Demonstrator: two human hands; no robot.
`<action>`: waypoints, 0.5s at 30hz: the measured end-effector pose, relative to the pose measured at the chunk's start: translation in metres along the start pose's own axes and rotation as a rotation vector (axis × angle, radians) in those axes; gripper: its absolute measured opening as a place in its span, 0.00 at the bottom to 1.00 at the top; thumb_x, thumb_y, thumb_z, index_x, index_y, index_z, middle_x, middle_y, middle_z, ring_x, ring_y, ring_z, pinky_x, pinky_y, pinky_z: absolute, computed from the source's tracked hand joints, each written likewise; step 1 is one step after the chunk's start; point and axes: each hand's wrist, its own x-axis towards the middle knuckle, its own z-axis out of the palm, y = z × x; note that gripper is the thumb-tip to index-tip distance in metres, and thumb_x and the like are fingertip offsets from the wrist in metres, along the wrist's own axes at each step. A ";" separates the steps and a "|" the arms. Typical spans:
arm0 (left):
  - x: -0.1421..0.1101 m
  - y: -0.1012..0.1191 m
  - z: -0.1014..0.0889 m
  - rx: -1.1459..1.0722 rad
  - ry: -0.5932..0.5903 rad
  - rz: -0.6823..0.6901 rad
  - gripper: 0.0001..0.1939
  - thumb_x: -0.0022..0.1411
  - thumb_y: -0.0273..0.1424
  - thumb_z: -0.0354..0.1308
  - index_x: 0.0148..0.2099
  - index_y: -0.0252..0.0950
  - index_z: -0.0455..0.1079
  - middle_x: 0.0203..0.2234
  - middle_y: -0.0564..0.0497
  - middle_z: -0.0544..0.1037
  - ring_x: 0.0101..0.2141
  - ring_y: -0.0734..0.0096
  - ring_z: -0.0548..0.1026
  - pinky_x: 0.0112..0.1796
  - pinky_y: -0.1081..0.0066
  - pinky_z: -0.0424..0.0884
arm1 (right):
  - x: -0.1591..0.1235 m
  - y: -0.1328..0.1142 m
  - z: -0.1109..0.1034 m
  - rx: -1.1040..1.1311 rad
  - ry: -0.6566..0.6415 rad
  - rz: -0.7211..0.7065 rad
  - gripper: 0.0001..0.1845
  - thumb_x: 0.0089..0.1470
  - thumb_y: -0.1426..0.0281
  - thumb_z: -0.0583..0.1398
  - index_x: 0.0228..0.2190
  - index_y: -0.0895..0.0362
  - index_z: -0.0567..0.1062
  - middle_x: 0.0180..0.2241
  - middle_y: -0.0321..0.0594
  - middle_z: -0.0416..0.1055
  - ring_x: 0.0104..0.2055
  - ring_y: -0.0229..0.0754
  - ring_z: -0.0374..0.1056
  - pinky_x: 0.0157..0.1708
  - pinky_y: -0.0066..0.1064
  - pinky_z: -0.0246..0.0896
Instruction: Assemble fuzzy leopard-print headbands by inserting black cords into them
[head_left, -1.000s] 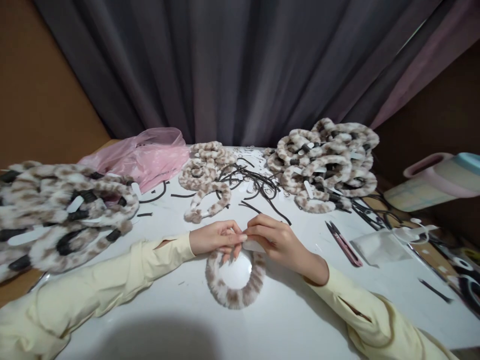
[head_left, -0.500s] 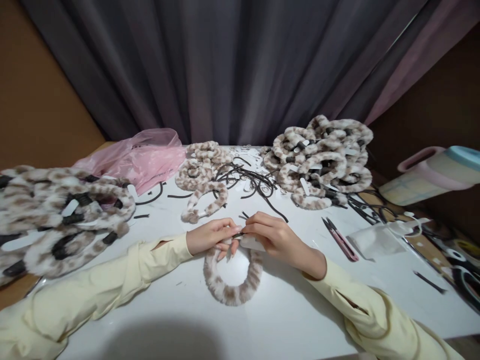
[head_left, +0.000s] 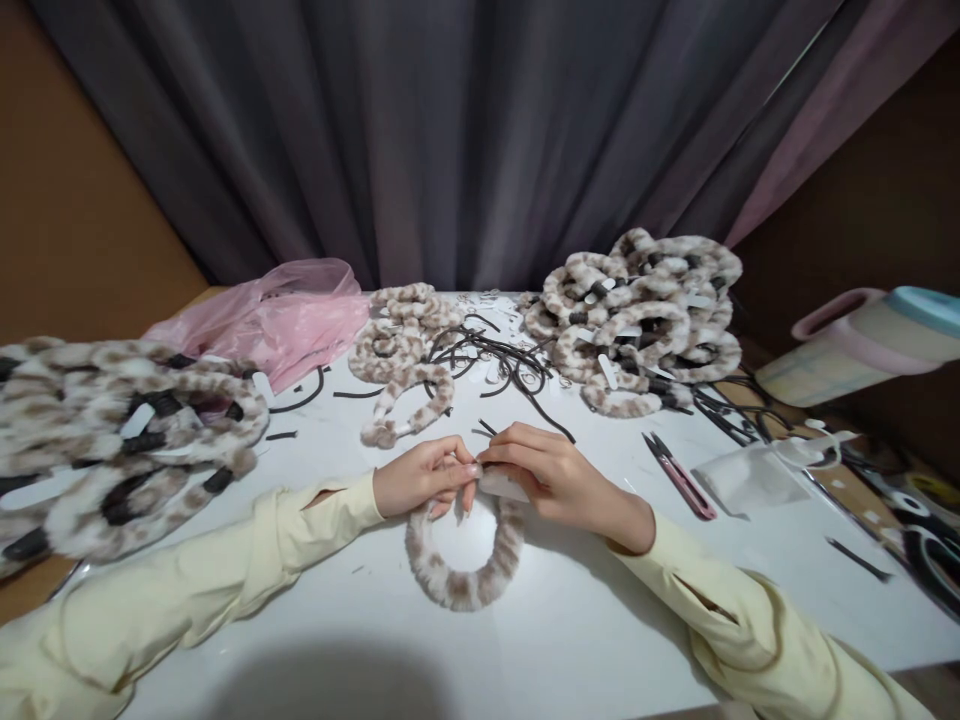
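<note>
A fluffy white-and-brown plush ring [head_left: 465, 588] lies on the white table, its top end hidden under my fingers. My left hand [head_left: 427, 474] pinches at that upper end, thumb against fingers. My right hand [head_left: 551, 475] meets it from the other side with its fingertips closed together, almost touching the left thumb. Under the right fingers a whitish translucent strip [head_left: 504, 487] pokes out. A tiny dark bit shows between the two sets of fingertips, too small to make out. Just beyond the hands is another plush ring [head_left: 431, 405].
Piles of plush rings with dark wrapped parts and white tags stand at left [head_left: 82, 400] and back right [head_left: 660, 290]. Black cords [head_left: 517, 370] lie in the middle. Pink thread snips [head_left: 681, 480], a clear bag [head_left: 750, 485], a tumbler [head_left: 855, 350] and a pink plastic bag [head_left: 277, 310] surround them.
Half a second ago a short dark cord showed between my fingertips; now it is mostly covered. My fingertips have drawn slightly closer together. The whole view has shifted a little.
</note>
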 end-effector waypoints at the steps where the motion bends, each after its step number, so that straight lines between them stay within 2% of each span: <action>1: 0.000 0.000 0.000 0.015 0.014 0.002 0.17 0.57 0.43 0.56 0.32 0.35 0.56 0.20 0.54 0.74 0.11 0.86 0.59 0.13 0.81 0.51 | 0.000 0.000 0.000 -0.016 0.002 -0.008 0.14 0.55 0.81 0.50 0.39 0.58 0.70 0.34 0.45 0.70 0.36 0.42 0.64 0.34 0.32 0.62; 9: -0.001 0.001 0.000 0.047 0.021 0.062 0.16 0.58 0.42 0.55 0.33 0.34 0.56 0.26 0.49 0.76 0.13 0.86 0.60 0.15 0.79 0.51 | -0.003 0.002 0.000 -0.181 0.001 -0.073 0.18 0.50 0.84 0.48 0.39 0.59 0.70 0.32 0.46 0.70 0.33 0.42 0.62 0.31 0.33 0.60; 15: -0.002 -0.002 -0.001 0.039 0.025 0.074 0.16 0.57 0.42 0.55 0.35 0.35 0.56 0.26 0.51 0.75 0.14 0.86 0.54 0.16 0.78 0.52 | -0.003 0.003 -0.002 -0.200 -0.016 -0.093 0.17 0.48 0.83 0.50 0.39 0.61 0.70 0.34 0.46 0.70 0.34 0.43 0.62 0.32 0.34 0.60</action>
